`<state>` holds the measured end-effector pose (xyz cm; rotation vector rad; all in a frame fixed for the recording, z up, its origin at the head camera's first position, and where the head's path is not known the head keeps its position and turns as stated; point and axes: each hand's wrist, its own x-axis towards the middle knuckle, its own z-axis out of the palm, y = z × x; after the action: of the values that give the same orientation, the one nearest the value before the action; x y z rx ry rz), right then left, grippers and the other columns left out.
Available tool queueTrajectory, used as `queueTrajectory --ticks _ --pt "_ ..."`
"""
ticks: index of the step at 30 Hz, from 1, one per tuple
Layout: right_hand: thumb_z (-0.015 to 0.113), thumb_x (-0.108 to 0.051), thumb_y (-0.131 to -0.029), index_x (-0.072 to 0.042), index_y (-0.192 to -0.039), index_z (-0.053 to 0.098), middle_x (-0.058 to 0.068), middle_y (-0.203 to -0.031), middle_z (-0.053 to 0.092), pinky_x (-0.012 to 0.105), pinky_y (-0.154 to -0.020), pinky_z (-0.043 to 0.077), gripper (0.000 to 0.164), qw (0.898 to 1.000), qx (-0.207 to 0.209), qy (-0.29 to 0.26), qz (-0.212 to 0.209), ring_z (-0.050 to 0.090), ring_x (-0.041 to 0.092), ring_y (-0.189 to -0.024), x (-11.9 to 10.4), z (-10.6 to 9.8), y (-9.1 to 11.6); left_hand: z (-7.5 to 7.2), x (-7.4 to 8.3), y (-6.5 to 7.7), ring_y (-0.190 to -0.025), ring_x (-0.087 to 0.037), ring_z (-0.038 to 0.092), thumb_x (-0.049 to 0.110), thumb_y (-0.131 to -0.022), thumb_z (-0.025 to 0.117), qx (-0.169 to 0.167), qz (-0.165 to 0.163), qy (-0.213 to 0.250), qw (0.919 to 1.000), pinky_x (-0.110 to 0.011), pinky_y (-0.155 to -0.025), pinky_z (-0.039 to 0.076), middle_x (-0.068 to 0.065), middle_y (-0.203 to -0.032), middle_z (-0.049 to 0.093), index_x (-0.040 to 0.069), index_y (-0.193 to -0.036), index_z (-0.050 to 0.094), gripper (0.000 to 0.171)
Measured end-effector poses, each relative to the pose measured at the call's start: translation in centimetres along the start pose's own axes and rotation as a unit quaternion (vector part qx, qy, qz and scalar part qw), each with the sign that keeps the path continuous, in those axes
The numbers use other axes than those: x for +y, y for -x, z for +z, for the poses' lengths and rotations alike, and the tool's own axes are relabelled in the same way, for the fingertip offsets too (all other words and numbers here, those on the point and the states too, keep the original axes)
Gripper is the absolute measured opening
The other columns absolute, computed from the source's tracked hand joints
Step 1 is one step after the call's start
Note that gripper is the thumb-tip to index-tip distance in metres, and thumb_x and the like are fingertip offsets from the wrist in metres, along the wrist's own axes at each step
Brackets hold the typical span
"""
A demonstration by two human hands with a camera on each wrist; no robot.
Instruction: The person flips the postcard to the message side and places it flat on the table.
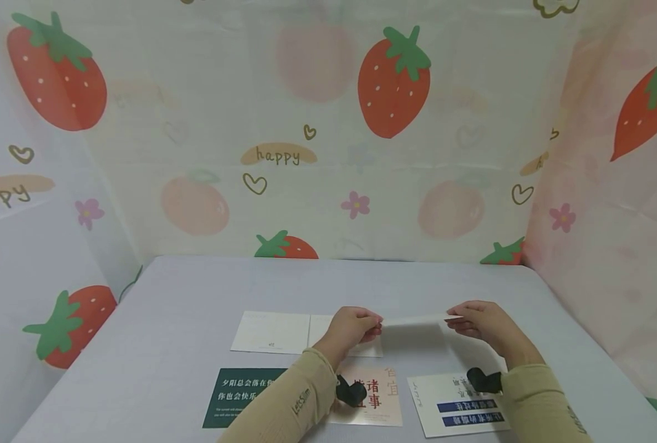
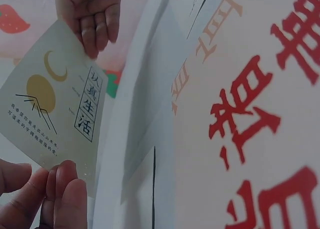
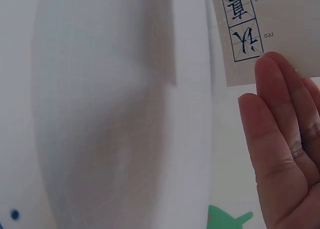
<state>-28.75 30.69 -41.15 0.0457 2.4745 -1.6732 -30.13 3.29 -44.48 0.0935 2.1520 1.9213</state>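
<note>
A cream postcard (image 1: 414, 320) is held up off the table, nearly edge-on in the head view. My left hand (image 1: 350, 332) pinches its left end between thumb and fingers. At the opposite end, my right hand (image 1: 486, 326) grips it by the edge. In the left wrist view the postcard (image 2: 65, 99) shows a yellow crescent, a yellow disc and boxed dark characters. The right wrist view shows part of the same postcard (image 3: 285, 34), with the right fingers (image 3: 285, 109) against it.
Two white card backs (image 1: 270, 332) lie behind the left hand. Nearer me lie a dark green card (image 1: 234, 400), a pale card with red characters (image 1: 380, 412) and a white card with blue bars (image 1: 444, 412). A strawberry-print cloth (image 1: 334, 123) surrounds the white table (image 1: 195, 289).
</note>
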Motion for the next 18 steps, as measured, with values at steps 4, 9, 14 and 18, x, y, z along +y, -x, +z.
queueTrajectory --ticks 4,9,14,18 --pt "0.053 -0.023 -0.093 0.012 -0.114 0.054 0.017 -0.106 0.064 0.033 -0.081 0.052 0.041 1.000 0.001 -0.002 0.005 0.064 0.021 -0.092 0.06 0.01 -0.04 -0.04 0.08 0.12 -0.070 -0.009 0.063 0.017 -0.087 0.061 0.003 0.001 -0.005 1.0000 -0.024 -0.066 0.054 -0.004 -0.081 0.067 0.001 -0.093 0.069 0.019" --pt "0.058 -0.022 -0.090 0.007 -0.109 0.060 0.014 -0.103 0.065 0.031 -0.077 0.053 0.035 1.000 0.014 0.013 0.011 0.064 0.023 -0.089 0.21 0.09 -0.12 -0.07 0.10 0.15 -0.072 -0.010 0.063 0.019 -0.084 0.065 0.006 0.005 -0.013 0.9999 -0.025 -0.068 0.054 -0.001 -0.079 0.067 0.006 -0.089 0.070 0.015" --pt "0.062 -0.021 -0.087 0.003 -0.106 0.063 0.010 -0.103 0.064 0.031 -0.075 0.053 0.031 0.999 0.022 0.028 0.013 0.064 0.021 -0.086 0.25 0.24 -0.04 -0.02 0.03 0.17 -0.074 -0.010 0.063 0.018 -0.081 0.069 0.006 0.009 -0.009 0.9999 -0.026 -0.069 0.054 -0.001 -0.081 0.067 0.007 -0.087 0.070 0.013" --pt "0.064 -0.018 -0.086 0.004 -0.107 0.062 0.010 -0.102 0.064 0.030 -0.073 0.054 0.031 1.000 0.020 0.021 0.008 0.062 0.015 -0.082 0.17 0.35 0.07 0.06 -0.06 0.07 -0.075 -0.010 0.064 0.017 -0.080 0.070 0.007 0.009 -0.004 0.9999 -0.026 -0.070 0.054 -0.001 -0.083 0.066 0.008 -0.087 0.070 0.012"
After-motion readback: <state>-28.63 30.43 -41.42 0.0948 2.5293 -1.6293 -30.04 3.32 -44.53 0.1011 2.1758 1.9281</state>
